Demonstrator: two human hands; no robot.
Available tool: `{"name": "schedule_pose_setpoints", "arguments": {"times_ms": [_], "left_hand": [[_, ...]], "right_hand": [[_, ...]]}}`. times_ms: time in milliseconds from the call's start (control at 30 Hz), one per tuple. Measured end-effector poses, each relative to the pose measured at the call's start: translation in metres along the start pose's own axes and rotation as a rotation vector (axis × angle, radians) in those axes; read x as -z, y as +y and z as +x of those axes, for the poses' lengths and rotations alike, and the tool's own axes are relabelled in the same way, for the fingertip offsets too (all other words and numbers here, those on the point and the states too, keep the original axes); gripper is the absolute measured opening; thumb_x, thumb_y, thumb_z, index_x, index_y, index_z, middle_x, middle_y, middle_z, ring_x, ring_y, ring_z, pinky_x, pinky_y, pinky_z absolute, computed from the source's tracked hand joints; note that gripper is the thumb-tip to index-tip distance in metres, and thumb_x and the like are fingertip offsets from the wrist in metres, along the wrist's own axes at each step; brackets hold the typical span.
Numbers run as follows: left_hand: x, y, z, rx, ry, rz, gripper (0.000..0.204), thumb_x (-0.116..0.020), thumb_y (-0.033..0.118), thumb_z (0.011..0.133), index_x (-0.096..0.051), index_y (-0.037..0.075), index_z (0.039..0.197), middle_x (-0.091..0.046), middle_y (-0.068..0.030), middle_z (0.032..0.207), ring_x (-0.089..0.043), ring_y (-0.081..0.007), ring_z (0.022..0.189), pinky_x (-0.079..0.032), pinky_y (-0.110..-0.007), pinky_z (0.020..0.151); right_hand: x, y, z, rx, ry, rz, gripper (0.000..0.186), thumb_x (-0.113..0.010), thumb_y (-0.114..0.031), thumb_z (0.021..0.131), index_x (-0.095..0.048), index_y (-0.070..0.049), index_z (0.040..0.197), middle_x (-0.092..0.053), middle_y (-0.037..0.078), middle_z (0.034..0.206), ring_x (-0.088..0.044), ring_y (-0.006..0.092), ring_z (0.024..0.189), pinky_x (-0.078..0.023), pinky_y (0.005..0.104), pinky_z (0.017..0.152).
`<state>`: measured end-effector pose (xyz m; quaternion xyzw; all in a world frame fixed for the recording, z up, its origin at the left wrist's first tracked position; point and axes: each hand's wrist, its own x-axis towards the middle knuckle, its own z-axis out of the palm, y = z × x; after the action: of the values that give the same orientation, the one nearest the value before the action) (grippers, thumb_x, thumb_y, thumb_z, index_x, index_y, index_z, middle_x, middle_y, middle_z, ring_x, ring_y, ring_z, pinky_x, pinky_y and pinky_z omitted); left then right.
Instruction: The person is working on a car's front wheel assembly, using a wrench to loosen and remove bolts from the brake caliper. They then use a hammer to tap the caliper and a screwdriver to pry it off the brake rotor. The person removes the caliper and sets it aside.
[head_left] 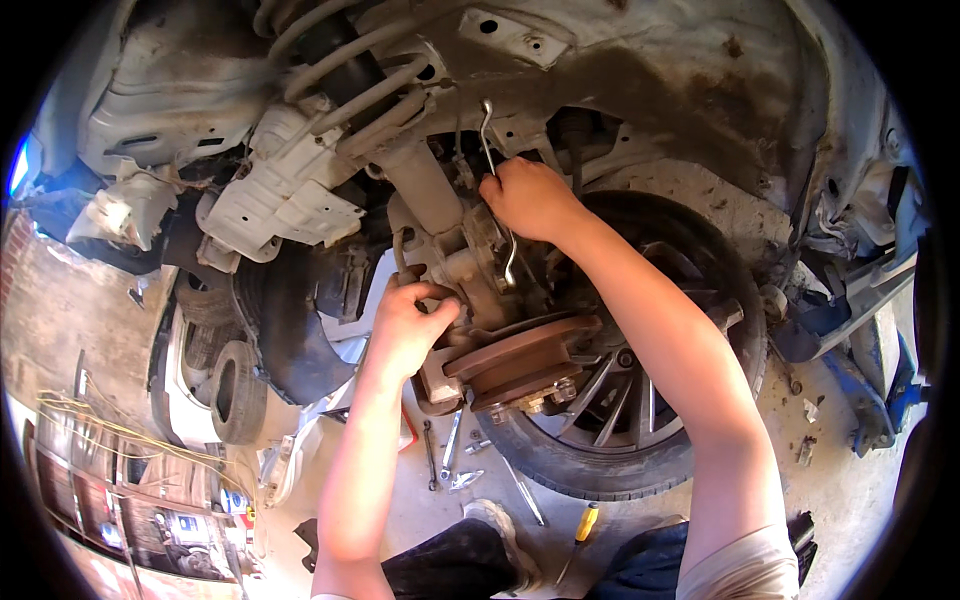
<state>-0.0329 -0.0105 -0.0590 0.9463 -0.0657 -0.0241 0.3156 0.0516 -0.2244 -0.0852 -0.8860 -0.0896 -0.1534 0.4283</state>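
the right hand (540,198) is closed around the wrench (488,140), which stands steeply just right of the strut (418,185); its lower end comes out below the hand, beside the knuckle (468,258) and above the disc (510,372). the left hand (402,322) is at the knuckle's left side, fingers curled; i cannot tell whether they are closed on anything.

the step looks like working a fastener there. to do it well, seat the ring fully and square before loading it, pull smoothly rather than jerk, and leave the hand room in case the wrench slips. the left hand would serve best steadying the part, or checking the fastener's far end, with fingertips out of any gap that could close.

the right hand covers the middle of the wrench, and whether the lower ring sits on a bolt head does not show. the left fingertips are hard to separate from the metal around them. shadow hides most detail behind the strut, and the disc and right forearm cover parts of the tyre (565,474).
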Motion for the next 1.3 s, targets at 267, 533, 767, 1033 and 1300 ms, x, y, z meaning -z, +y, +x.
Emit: {"name": "schedule_pose_setpoints", "arguments": {"times_ms": [267,533,767,1033,1300], "left_hand": [[0.002,0.001,-0.001,0.023,0.02,0.026,0.029,-0.073,0.023,0.074,-0.071,-0.001,0.092,-0.058,-0.0211,0.115,-0.057,-0.0324,0.106,-0.043,-0.035,0.095],[0.001,-0.007,0.003,-0.017,-0.001,0.009,0.029,-0.073,0.022,0.074,-0.072,0.001,0.093,-0.054,-0.0226,0.119,-0.055,-0.0342,0.111,-0.042,-0.037,0.097],[-0.001,-0.009,0.002,-0.029,0.011,0.021,0.026,-0.072,0.022,0.074,-0.072,0.003,0.091,-0.053,-0.0229,0.118,-0.054,-0.0366,0.112,-0.042,-0.039,0.098],[-0.001,-0.007,0.001,-0.03,0.04,0.031,0.03,-0.073,0.025,0.075,-0.072,0.001,0.092,-0.056,-0.0232,0.115,-0.056,-0.035,0.109,-0.043,-0.038,0.095],[0.0,0.001,-0.001,0.007,0.005,0.001,0.031,-0.073,0.025,0.076,-0.071,-0.001,0.093,-0.06,-0.022,0.11,-0.06,-0.033,0.101,-0.046,-0.035,0.091]], "right_hand": [[0.005,-0.012,-0.009,0.079,0.067,0.049,0.039,-0.047,-0.028,0.091,-0.066,0.005,0.083,-0.065,0.026,0.082,-0.064,0.0429,0.082,-0.051,0.0499,0.077],[0.029,-0.009,-0.089,0.665,0.241,-0.036,0.017,-0.057,-0.019,0.087,-0.055,-0.003,0.082,-0.057,0.014,0.058,-0.061,0.0344,0.057,-0.049,0.044,0.05],[0.043,-0.003,-0.12,0.755,0.174,-0.02,0.016,-0.066,-0.007,0.075,-0.053,-0.007,0.084,-0.057,0.006,0.065,-0.062,0.0239,0.06,-0.051,0.0349,0.052],[0.027,-0.017,-0.068,0.246,0.256,0.117,0.026,-0.05,-0.019,0.093,-0.059,0.002,0.081,-0.061,0.022,0.07,-0.06,0.0428,0.07,-0.049,0.0476,0.063],[-0.001,-0.006,-0.008,0.088,0.122,0.016,0.038,-0.047,-0.027,0.091,-0.066,0.005,0.083,-0.065,0.026,0.083,-0.063,0.0438,0.081,-0.05,0.0506,0.078]]}}
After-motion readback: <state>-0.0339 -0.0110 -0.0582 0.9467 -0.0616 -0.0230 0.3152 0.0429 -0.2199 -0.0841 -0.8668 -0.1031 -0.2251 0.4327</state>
